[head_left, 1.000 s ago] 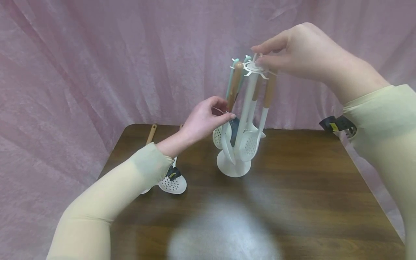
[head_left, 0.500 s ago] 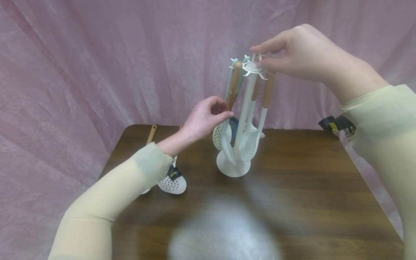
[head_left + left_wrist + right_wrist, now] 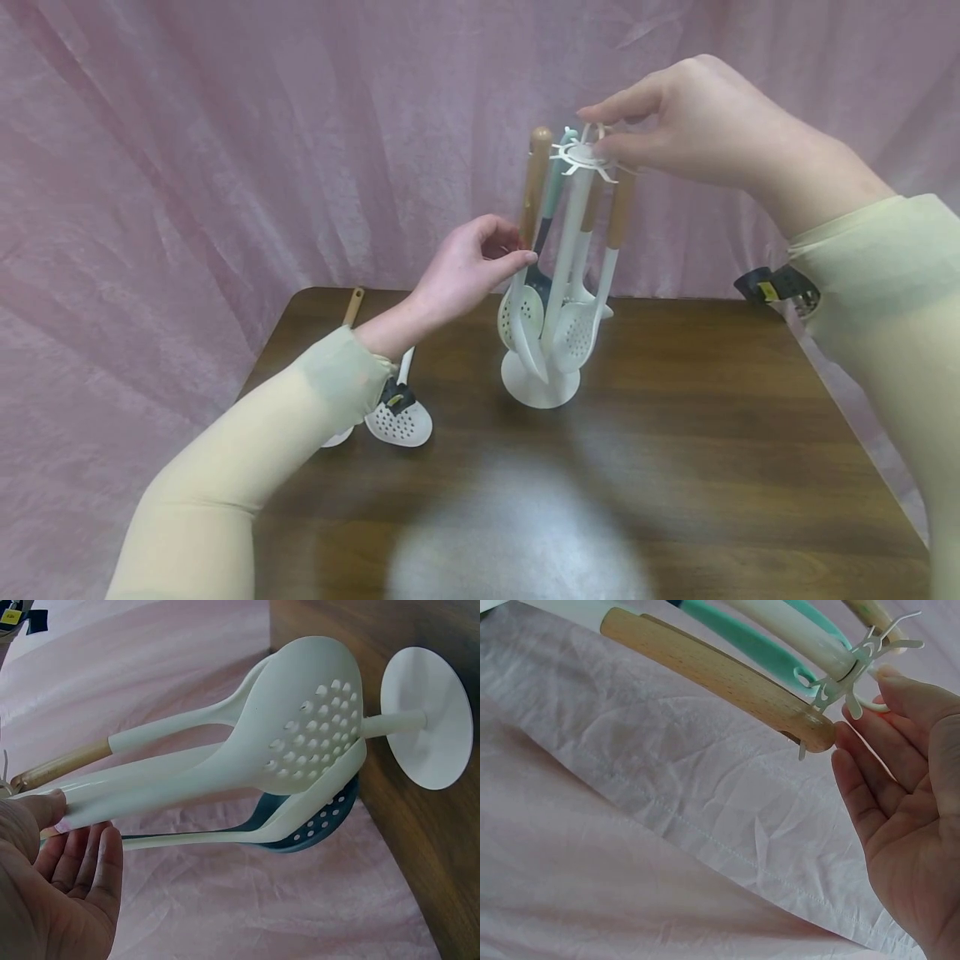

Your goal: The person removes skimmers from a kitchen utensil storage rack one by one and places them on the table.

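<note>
The left hand (image 3: 468,271) sits mid-frame, fingers curled in a pinch, forearm running to the lower left. The right hand (image 3: 686,121) is raised at upper right, fingertips pinching.

I see a dark wooden table (image 3: 675,467) in front of a pink cloth backdrop. A white utensil stand (image 3: 540,385) rests its round base on the table near centre. At about nine o'clock from it lie a white slotted spoon (image 3: 399,421) and, toward ten o'clock, a wooden handle (image 3: 350,307).
</note>
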